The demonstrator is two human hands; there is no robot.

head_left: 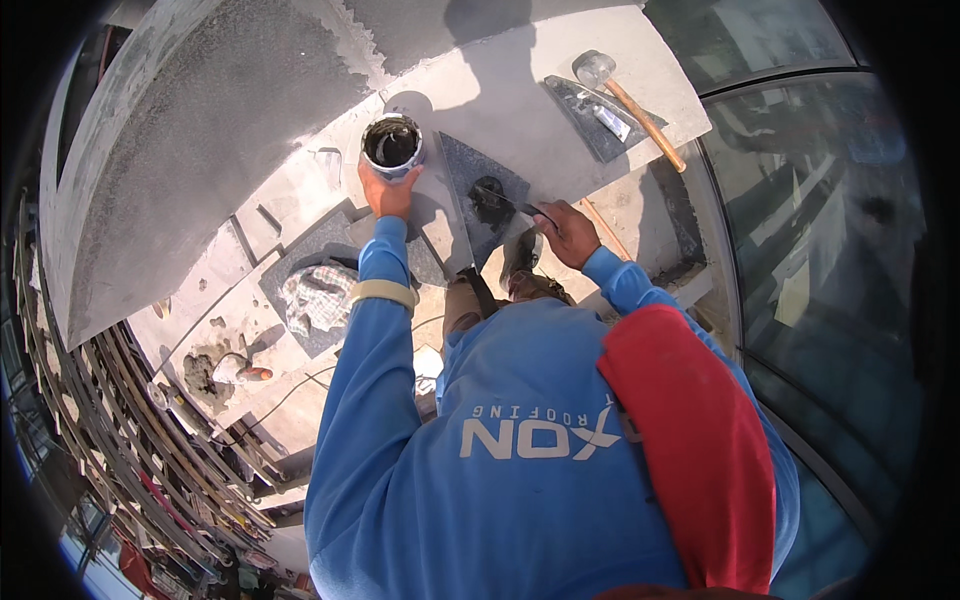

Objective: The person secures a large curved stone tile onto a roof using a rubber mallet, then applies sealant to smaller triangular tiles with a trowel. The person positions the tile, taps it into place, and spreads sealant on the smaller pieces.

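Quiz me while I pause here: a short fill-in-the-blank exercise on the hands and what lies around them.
1. The round tub is held in the person's ____ hand.
2. The other hand holds a tool at a dark slab shaped like a ____.
3. The mallet has a light-brown handle and a ____ head.

Missing words: left; triangle; grey.

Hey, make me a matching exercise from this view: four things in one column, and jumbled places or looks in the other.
1. Tub
2. Checked cloth
3. Mallet
4. Hand tool

A. Grey-headed, wooden-handled
B. Held in the left hand
C. Held in the right hand
D. Crumpled on a grey slab

Pairs: 1-B, 2-D, 3-A, 4-C
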